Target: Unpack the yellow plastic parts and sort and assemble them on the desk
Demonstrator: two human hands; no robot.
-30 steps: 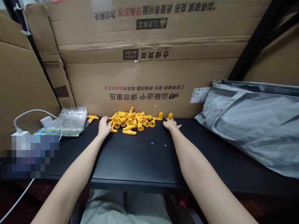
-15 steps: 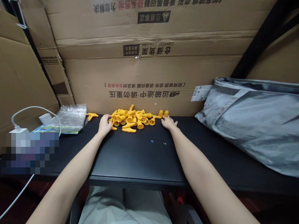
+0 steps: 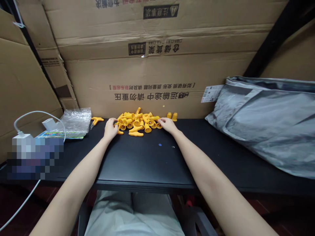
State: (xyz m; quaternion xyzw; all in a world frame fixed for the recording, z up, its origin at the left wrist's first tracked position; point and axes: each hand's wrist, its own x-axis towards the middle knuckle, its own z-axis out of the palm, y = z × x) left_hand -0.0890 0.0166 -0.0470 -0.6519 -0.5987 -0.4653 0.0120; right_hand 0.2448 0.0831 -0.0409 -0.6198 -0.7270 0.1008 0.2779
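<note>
A pile of several small yellow plastic pieces lies at the far edge of the black table, against a cardboard wall. My left hand rests at the pile's left side, fingers curled against the nearest pieces. At the pile's right end my right hand lies flat, fingers spread and touching the pieces. Two yellow pieces stand apart just right of that hand. One more yellow piece lies alone to the left of the pile.
A crinkled clear plastic bag lies at the left over a colourful sheet. A white charger and cable sit beside it. A large grey bag covers the table's right part. Cardboard boxes close off the back and left.
My right hand has slid left along the table to the pile's right end, leaving two yellow pieces behind it. My left hand has stayed at the pile's left side.
</note>
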